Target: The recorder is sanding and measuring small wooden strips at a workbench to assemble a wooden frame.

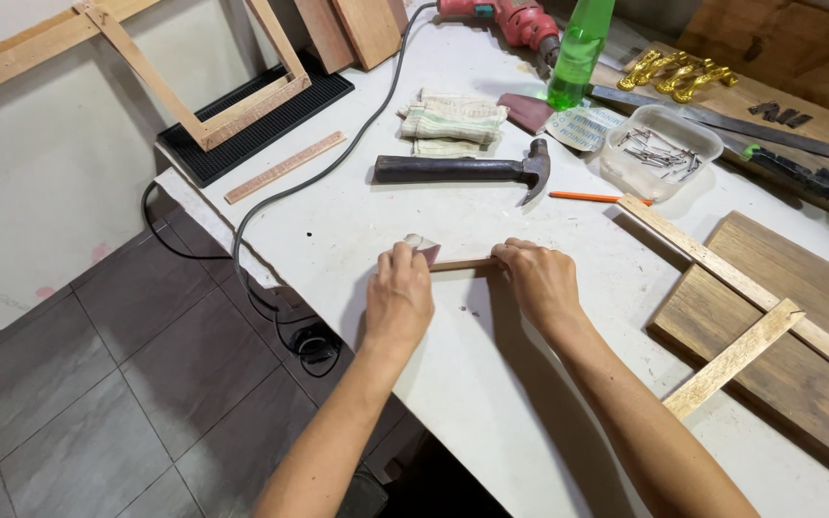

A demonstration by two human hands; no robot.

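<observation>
Wood is the material at hand: a person pins a thin wooden strip (462, 264) flat on the white desk (491, 384), the right hand (541, 280) clamped over one end and the left hand (399, 293) closed on a small folded piece of sandpaper (423, 247) pressed at the other. Judging by the grip, the strip is being sanded; a further stroke would call for steady downward pressure from the right hand so the strip cannot skid.

Just right of the hands lies a dark wooden board (769, 336) carrying two pale slats (736, 278) joined in a T. Beyond the hands rest an orange pencil (597, 198) and a claw hammer (467, 171), with a clear plastic tub of nails (662, 152) to the right of the hammer's head. Farther off sit folded work gloves (450, 122), a flat pale-blue printed packet (582, 128), a green plastic bottle (580, 50) and a red power drill (510, 17) whose grey cord (338, 158) trails off the desk's left edge. Farthest left, a bare wooden frame (232, 101) stands on a black ribbed mat (251, 125).
</observation>
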